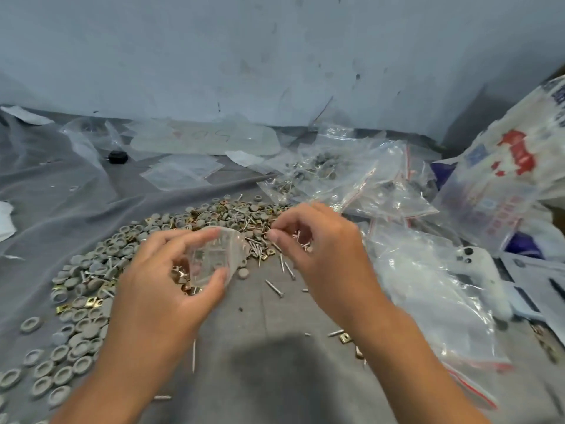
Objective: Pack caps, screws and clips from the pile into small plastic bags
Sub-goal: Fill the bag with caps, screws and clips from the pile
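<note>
Holding a small clear plastic zip bag (214,258) above the grey cloth surface (275,377), the left hand (171,289) grips it w/ thumb and curled fingers, the mouth facing right. The right hand (318,249) is just beside it, fingertips pinching thin silver screws (276,235) near the mouth; how many, I cannot tell. Under and behind both hands lies the pile of round grey caps, screws and brass clips (128,261). Filled clear bags (360,175) lie at the right, approx. well apart. Risk, I think: the soft mouth can close or fold, so screws miss it and fall back on the pile; sharp tips may also pierce the thin film.
</note>
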A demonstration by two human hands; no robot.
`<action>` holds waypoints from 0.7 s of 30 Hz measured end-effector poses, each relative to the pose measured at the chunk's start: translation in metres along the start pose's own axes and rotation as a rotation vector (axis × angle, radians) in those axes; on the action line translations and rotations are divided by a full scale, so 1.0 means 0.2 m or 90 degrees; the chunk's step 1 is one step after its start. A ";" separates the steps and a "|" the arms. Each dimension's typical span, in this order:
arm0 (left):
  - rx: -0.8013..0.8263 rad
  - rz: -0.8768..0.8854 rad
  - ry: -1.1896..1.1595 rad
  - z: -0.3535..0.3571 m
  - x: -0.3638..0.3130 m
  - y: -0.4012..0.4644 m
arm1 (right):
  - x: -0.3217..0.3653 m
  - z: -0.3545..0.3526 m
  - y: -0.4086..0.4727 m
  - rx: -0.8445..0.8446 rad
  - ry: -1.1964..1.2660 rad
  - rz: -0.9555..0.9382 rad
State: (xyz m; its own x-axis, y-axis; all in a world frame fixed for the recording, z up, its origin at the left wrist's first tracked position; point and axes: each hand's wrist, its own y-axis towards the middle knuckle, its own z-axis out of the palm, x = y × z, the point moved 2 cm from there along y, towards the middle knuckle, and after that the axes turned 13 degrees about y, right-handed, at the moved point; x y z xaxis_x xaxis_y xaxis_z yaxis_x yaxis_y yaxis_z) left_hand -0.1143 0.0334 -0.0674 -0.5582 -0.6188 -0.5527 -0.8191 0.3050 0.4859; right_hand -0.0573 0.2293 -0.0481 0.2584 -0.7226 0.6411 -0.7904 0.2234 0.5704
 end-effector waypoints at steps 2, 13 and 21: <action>0.010 0.000 0.005 0.00 -0.01 -0.01 | -0.16 -0.10 0.00 0.098 -0.086 0.177; 0.057 0.070 0.067 0.06 -0.03 -0.05 | -0.40 -0.12 -0.09 0.419 -0.233 0.378; 0.085 0.073 0.057 0.09 -0.04 -0.07 | -0.37 -0.06 -0.11 0.409 -0.248 0.364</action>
State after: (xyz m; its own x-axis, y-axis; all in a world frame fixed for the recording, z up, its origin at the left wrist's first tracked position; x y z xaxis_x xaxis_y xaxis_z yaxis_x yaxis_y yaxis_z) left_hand -0.1007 0.0484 -0.0818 -0.6397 -0.6347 -0.4335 -0.7644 0.4668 0.4447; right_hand -0.0517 0.2866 -0.1020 -0.3750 -0.8089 0.4529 -0.9248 0.2924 -0.2435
